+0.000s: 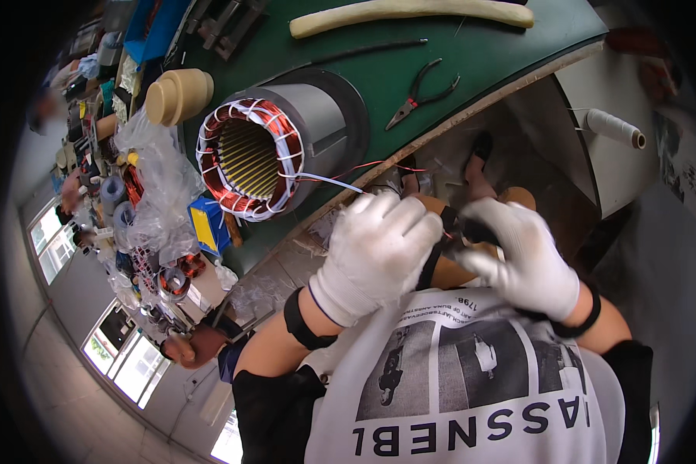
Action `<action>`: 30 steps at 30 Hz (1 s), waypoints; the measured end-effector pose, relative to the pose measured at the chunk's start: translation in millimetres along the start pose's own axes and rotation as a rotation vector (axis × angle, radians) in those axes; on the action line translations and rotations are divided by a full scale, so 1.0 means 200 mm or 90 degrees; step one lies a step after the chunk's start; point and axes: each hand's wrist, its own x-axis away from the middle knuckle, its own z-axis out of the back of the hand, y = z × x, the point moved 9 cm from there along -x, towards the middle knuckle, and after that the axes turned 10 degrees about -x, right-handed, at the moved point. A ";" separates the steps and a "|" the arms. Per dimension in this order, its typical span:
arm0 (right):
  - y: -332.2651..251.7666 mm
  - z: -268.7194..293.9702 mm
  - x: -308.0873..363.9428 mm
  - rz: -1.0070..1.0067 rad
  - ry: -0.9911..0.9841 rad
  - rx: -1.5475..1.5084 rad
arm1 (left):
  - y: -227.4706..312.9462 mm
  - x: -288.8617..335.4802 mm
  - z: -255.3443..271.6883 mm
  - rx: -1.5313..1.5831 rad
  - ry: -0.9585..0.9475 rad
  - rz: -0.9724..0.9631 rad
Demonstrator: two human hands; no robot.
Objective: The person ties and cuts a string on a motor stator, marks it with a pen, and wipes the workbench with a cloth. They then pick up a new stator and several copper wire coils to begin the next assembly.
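A motor stator (pixel 329 112) lies on its side on the green bench, its copper windings (pixel 209 172) bound with white lacing around a slotted bore. From the winding's edge a lead in white sleeving (pixel 329 180) runs to my left hand (pixel 383 243), which wears a white glove and is closed around it. A thin red wire (pixel 371 164) trails past the same side. My right hand (pixel 522 251), gloved too and blurred, is closed on a dark tool (pixel 475 232) close to my left fingers. The tool's kind is unclear.
Needle-nose pliers (pixel 421 94) lie on the green bench (pixel 510 50), below a long cream-coloured bar (pixel 410 11) and a dark rod. A tan cylindrical part (pixel 179 96), clear plastic bags (pixel 158 185) and a blue-yellow box (pixel 206 224) crowd the left. A white thread spool (pixel 615 128) stands out at right.
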 end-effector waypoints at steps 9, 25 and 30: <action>-0.20 -0.01 -0.01 0.202 0.079 0.270 | 0.00 0.00 0.02 0.028 0.015 0.012; 0.01 -0.08 -0.03 -0.054 -0.017 -0.108 | 0.03 0.05 0.01 -0.010 0.026 -0.013; 0.24 -0.10 0.13 -0.302 -0.098 -0.567 | 0.05 0.06 0.01 -0.011 0.047 -0.032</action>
